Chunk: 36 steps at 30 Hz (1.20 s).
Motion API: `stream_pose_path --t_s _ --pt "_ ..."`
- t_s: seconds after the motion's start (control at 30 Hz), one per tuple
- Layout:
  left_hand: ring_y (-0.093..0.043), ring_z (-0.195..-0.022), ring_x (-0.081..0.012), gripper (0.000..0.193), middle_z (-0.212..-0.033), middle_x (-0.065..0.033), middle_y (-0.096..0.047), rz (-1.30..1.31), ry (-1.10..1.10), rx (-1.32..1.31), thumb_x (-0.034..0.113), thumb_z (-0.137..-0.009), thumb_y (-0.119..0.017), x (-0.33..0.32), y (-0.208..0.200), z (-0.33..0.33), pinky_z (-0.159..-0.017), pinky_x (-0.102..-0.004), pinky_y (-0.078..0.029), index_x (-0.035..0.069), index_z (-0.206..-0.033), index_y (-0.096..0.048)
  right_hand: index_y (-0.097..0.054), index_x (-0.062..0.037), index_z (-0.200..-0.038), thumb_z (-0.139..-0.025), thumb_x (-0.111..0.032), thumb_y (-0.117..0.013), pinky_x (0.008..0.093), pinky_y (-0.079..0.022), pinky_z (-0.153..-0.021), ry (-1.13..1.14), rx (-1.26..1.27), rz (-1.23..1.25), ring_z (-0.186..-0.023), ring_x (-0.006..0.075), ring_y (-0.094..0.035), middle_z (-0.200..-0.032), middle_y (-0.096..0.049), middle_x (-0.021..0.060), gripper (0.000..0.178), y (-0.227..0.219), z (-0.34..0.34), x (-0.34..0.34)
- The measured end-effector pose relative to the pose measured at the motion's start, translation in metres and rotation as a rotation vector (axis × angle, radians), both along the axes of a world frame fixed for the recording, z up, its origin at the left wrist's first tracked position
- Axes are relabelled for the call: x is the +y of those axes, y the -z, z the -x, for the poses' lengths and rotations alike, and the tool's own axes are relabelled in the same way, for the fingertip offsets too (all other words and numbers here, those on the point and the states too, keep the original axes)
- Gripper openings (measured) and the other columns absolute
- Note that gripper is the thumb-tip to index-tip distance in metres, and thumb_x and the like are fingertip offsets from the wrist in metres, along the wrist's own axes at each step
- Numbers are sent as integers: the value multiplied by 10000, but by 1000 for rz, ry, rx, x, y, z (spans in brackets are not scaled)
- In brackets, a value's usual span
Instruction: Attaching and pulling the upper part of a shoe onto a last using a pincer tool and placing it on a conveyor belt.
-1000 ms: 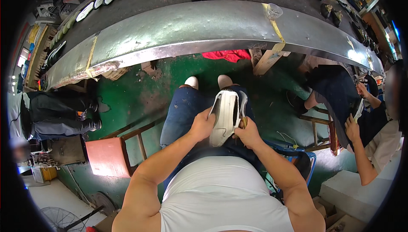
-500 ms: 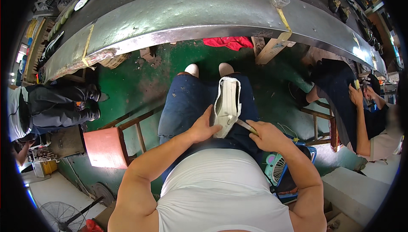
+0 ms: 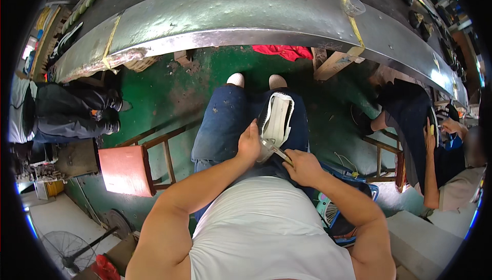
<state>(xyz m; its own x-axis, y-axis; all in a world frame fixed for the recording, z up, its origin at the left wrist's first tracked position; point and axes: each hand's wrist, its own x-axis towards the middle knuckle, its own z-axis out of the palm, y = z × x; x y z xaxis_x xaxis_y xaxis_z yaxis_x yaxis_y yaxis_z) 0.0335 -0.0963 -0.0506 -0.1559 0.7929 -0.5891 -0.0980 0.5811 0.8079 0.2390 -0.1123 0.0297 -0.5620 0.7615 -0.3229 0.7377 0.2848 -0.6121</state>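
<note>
A shoe (image 3: 278, 118) lies bottom up across my right thigh, its underside pale and its rim white and dark. My left hand (image 3: 249, 140) is closed around the shoe's near left side, with the thumb side up. My right hand (image 3: 303, 167) grips the handle of a hammer (image 3: 279, 153). The hammer's metal head rests over the near end of the shoe, close to my left fingers. My right fingers are wrapped round the handle, and the hammer head's exact contact with the shoe is hard to make out.
A long metal-edged bench (image 3: 230, 18) curves ahead, with a clear plastic cup (image 3: 353, 6) on its rim. At left is a stool (image 3: 125, 171); at right, a seated person (image 3: 410, 121) works. A small turquoise fan (image 3: 325, 209) sits beside my right hip. Red cloth (image 3: 284, 52) lies under the bench.
My right hand and the hammer have shifted nearer and left, so the head now sits at the shoe's near end. My left hand's fingers have closed more around the shoe.
</note>
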Motion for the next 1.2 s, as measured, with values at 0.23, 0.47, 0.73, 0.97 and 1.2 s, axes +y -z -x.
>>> stream_pose_path --t_s 0.23,0.47,0.73,0.97,1.2 --pt "-528 -1276 -421 487 -1378 -282 -541 -347 271 419 289 -1060 -377 -2 -5 5 -1080 -418 -423 -30 -1412 -488 -554 -3 -1169 -888 -177 -652 492 -514 -828 39 14 -199 -952 407 -640 -1046 -641 199 345 -13 -14 12" --pt "-405 -1371 -443 532 -1559 -279 -268 -695 755 738 246 -1022 -481 6 -21 9 -1104 -435 -411 144 -1531 -363 -563 -14 -1097 -903 -159 -633 495 -531 -780 203 -136 -62 -926 410 -652 -1029 -658 196 251 3 -24 20" --pt "-522 -1254 -485 578 -1575 -313 -184 -473 971 758 277 -1007 -502 26 -50 12 -1045 -441 -475 251 -1555 -319 -589 2 -999 -964 -284 -610 474 -510 -753 269 78 178 -838 445 -648 -857 -658 241 289 -34 -44 62" --pt "-515 -1242 -522 585 -1573 -362 -120 -403 1153 783 312 -1006 -506 29 -66 14 -1058 -447 -455 239 -1556 -321 -570 3 -976 -1007 -345 -511 529 -507 -780 206 -95 26 -865 452 -651 -885 -672 254 354 10 -14 65" --pt "-529 -1303 -379 744 -1368 -323 -536 -176 520 328 291 -948 -613 -5 -36 26 -1087 -352 -412 -70 -1511 -287 -574 13 -932 -1011 -355 -511 521 -500 -768 214 111 86 -868 458 -641 -886 -664 262 382 -22 -13 51"
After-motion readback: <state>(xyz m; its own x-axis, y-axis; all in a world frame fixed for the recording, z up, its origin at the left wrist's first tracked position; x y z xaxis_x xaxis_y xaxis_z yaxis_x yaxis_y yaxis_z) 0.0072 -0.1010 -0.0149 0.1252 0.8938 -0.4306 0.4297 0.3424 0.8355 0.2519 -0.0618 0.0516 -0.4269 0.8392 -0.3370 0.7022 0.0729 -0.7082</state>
